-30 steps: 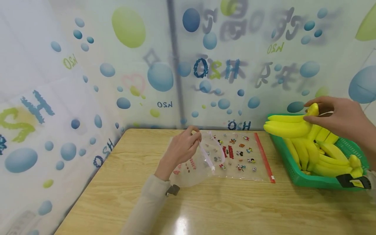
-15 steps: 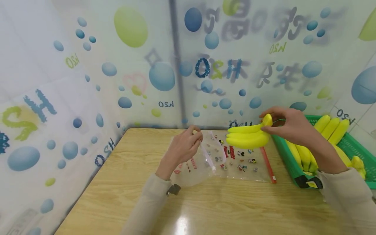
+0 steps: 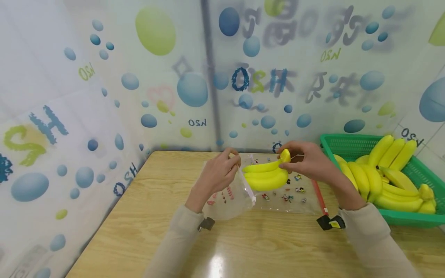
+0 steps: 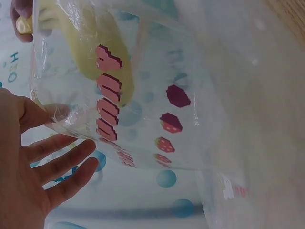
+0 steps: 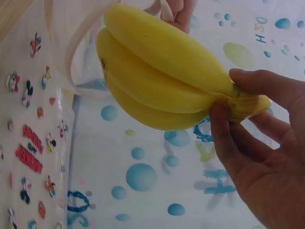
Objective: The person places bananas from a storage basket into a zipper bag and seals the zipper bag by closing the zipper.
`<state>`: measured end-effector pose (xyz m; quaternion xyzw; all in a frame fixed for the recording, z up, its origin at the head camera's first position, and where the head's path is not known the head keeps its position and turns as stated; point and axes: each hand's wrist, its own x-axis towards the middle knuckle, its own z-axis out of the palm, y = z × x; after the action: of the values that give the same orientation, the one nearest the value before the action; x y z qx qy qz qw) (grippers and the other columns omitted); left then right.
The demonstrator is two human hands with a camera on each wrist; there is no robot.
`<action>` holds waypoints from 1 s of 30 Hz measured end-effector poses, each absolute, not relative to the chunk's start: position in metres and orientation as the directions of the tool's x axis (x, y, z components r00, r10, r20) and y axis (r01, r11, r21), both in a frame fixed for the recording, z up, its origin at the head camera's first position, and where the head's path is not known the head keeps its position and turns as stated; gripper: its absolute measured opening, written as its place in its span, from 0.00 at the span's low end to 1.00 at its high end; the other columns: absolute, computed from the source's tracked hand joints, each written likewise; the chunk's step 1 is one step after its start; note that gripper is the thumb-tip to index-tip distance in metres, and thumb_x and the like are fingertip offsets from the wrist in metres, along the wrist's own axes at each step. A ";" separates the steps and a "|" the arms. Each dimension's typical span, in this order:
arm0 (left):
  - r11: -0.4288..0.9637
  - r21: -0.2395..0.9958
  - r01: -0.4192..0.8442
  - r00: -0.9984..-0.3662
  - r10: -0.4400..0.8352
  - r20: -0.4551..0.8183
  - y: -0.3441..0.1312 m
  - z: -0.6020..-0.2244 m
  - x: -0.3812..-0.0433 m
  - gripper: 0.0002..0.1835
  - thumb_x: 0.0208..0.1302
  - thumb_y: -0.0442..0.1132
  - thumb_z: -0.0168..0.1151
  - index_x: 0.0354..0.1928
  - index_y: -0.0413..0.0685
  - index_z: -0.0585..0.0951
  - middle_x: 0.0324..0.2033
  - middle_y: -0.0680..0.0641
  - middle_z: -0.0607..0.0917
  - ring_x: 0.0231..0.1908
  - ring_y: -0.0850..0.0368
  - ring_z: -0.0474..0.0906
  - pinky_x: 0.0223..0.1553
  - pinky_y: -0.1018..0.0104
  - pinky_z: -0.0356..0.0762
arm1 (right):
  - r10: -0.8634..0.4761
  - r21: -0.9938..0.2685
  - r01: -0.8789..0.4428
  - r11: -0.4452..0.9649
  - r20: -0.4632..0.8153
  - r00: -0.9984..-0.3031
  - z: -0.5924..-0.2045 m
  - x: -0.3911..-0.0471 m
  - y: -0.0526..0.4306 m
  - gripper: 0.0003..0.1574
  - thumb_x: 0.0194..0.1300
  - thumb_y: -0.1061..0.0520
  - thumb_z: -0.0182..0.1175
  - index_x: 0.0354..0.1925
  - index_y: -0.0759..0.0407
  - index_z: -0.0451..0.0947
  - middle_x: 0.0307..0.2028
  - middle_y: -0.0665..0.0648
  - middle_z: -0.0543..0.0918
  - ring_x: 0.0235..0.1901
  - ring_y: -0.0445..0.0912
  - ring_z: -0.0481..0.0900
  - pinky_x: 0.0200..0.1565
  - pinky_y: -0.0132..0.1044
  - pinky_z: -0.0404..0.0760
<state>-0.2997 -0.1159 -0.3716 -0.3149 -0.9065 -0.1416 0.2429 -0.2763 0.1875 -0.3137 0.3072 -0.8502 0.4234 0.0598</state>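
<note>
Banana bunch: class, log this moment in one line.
left hand: pinches rim of bag | right hand: holds banana bunch by stem, tips at bag mouth | green basket: more bananas

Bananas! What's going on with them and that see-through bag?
A person's right hand is holding a bunch of bananas by the stem end, with the tips at the open mouth of a clear bag. The left hand pinches the bag's edge. It's hard to tell whether the tips are inside. More bananas sit in the green basket, and a cartoon-print bag lies flat on the table.
</note>
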 end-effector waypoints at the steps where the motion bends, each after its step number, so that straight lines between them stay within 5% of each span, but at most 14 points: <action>1: 0.762 0.103 0.639 -0.683 0.502 0.530 -0.116 -0.372 -0.300 0.16 0.79 0.40 0.43 0.39 0.54 0.82 0.54 0.48 0.81 0.39 0.56 0.83 0.30 0.66 0.76 | -0.475 -0.698 -0.567 0.437 0.357 -0.804 -0.316 -0.277 0.185 0.19 0.65 0.64 0.70 0.53 0.64 0.81 0.47 0.64 0.85 0.36 0.43 0.87 0.38 0.32 0.87; 30: 0.789 0.082 0.609 -0.633 0.421 0.650 -0.114 -0.371 -0.298 0.14 0.76 0.39 0.45 0.36 0.55 0.81 0.51 0.50 0.81 0.30 0.59 0.75 0.21 0.71 0.68 | -0.537 -0.810 -0.477 0.341 0.249 -0.806 -0.352 -0.288 0.127 0.18 0.68 0.61 0.68 0.55 0.62 0.81 0.53 0.63 0.84 0.46 0.52 0.84 0.50 0.34 0.86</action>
<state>-0.2984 -0.1139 -0.3709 -0.2890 -0.8913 -0.1484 0.3163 -0.2880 0.1265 -0.3520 0.3098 -0.8183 0.4831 -0.0309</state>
